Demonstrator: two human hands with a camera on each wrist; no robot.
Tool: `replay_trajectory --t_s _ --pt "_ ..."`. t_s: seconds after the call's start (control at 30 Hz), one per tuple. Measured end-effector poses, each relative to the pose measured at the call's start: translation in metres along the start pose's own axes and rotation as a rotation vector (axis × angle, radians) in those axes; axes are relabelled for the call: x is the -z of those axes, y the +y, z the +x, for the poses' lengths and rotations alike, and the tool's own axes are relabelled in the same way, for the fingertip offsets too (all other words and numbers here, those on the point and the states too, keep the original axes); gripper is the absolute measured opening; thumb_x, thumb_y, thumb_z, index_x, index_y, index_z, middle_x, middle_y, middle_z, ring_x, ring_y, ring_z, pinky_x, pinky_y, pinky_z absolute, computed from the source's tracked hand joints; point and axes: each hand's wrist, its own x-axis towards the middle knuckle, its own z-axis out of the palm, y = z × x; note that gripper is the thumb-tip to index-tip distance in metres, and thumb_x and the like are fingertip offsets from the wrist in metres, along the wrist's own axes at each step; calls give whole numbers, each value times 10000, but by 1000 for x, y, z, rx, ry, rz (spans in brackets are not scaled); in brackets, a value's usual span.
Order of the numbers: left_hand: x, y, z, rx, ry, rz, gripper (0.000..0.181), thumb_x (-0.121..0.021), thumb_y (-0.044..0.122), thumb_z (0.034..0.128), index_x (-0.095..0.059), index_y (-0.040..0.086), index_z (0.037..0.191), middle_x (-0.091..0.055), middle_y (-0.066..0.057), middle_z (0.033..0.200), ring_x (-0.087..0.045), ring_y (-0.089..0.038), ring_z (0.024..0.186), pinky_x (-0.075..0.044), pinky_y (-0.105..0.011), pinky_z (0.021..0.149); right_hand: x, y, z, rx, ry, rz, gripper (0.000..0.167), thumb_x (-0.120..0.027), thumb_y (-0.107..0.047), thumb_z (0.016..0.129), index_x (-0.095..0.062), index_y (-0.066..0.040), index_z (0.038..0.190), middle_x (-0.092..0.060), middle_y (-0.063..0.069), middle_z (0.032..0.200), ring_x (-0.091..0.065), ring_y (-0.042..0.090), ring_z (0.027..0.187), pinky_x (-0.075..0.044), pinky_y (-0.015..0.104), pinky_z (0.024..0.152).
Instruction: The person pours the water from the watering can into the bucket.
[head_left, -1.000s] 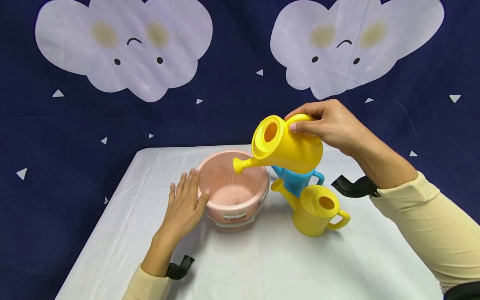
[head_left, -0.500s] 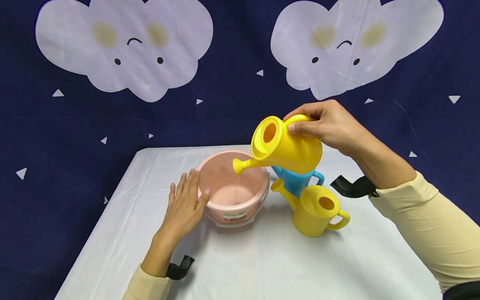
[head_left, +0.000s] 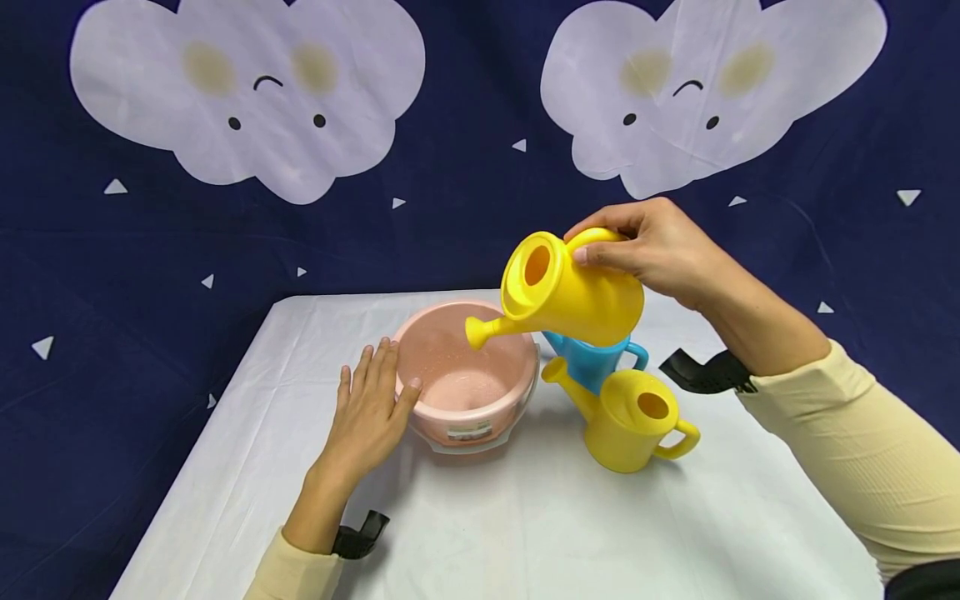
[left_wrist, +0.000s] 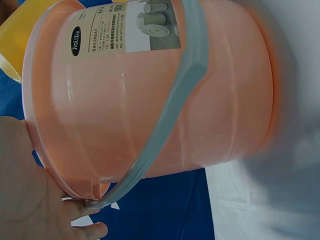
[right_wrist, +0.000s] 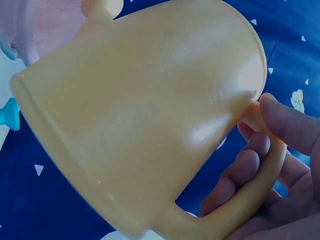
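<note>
My right hand point(head_left: 660, 254) grips the handle of a yellow watering can point(head_left: 592, 296), raised and tipped so its spout points down over a pink bucket point(head_left: 429, 346). The right wrist view shows curled fingers point(right_wrist: 242, 167) round that handle. Fingers extended, my left hand point(head_left: 366, 421) rests against the bucket's left rim. In the left wrist view the bucket's grey bail handle point(left_wrist: 150, 145) hangs across its side, near the fingertips. Wet droplets show inside the bucket; its water depth is unclear.
A second yellow watering can point(head_left: 626, 425) stands right of the bucket. Behind it is a blue watering can point(head_left: 588, 362), partly hidden by the raised one. All stand on a white-covered table point(head_left: 465, 525), before a dark blue cloth point(head_left: 480, 233) with clouds.
Thin streams of water fell from the spout in the earlier frames; now hardly any shows. The raised can has shifted very slightly left. My left hand stays in place.
</note>
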Motion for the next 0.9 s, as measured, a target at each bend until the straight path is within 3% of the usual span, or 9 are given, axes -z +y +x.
replay_trajectory --t_s 0.9 --pt "1 0 0 7 -14 3 698 -246 531 995 -121 94 1524 -98 -91 1605 -11 -310 1488 21 -591 1160 -2 -5 1 -2 -18 -45 290 -709 -352 835 -712 -187 1074 -681 33 986 -584 186 874 -527 246 729"
